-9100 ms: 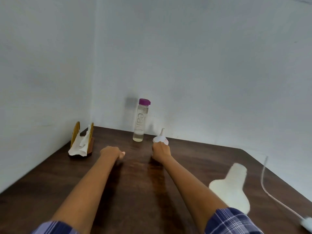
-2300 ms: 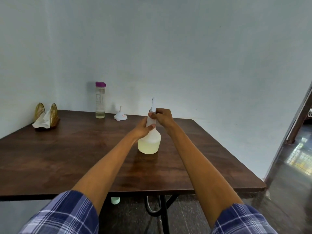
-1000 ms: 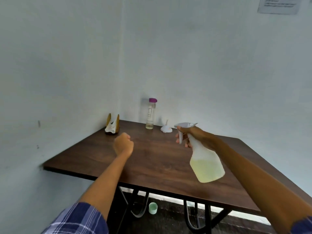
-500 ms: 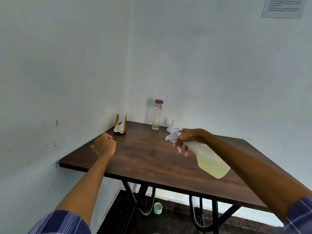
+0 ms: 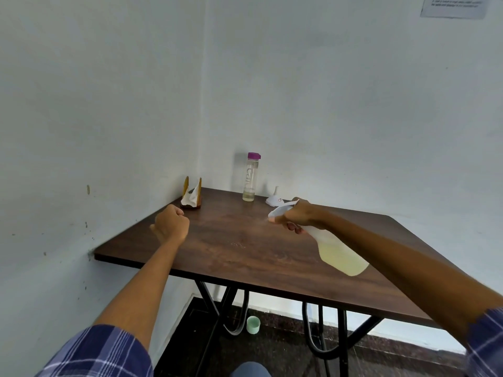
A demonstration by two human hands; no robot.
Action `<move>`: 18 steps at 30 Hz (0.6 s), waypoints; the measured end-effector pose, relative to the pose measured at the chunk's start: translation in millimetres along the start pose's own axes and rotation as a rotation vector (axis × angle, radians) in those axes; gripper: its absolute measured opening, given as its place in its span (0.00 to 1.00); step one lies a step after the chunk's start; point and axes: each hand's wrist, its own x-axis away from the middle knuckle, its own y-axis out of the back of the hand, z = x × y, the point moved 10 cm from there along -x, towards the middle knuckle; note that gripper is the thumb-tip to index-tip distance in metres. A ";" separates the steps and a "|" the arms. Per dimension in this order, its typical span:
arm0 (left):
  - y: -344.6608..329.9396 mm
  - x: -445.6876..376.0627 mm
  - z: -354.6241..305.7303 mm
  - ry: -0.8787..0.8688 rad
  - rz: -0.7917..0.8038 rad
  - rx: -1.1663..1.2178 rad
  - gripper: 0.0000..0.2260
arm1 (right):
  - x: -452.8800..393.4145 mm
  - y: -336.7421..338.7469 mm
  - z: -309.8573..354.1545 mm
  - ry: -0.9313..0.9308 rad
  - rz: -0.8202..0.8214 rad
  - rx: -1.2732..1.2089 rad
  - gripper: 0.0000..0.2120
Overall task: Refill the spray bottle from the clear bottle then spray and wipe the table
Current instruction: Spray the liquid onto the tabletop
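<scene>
The right hand (image 5: 295, 216) has its grip wrapped round the neck of the spray bottle (image 5: 341, 255), held tilted above the desk (image 5: 245, 257) at 3 o'clock, nozzle toward 9. The left hand (image 5: 171, 225) is clenched, grasping nothing. The clear bottle (image 5: 251, 176) stands upright at 12 o'clock.

Pale letters run up the side of the clear bottle (image 5: 250, 177) at the far edge of the table — they look like "Cal", though I cannot be sure. The white funnel (image 5: 274, 198) just right of it carries a small red mark, too small to read. A notice (image 5: 454, 6) high on the far right wall has lines of print — blurred, unreadable.
</scene>
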 end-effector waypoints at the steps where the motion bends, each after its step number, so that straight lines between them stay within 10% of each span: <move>1: 0.1 0.5 -0.6 -0.001 0.002 -0.005 0.10 | 2.4 -5.6 -0.5 -0.014 0.060 0.036 0.16; 14: -30.1 23.7 -40.8 -0.068 0.073 -0.008 0.11 | 59.2 57.6 -95.7 -0.342 0.143 0.154 0.19; 18: -46.4 32.8 -62.0 -0.105 0.102 0.031 0.10 | 85.4 92.4 -131.5 -0.343 -0.242 -0.024 0.11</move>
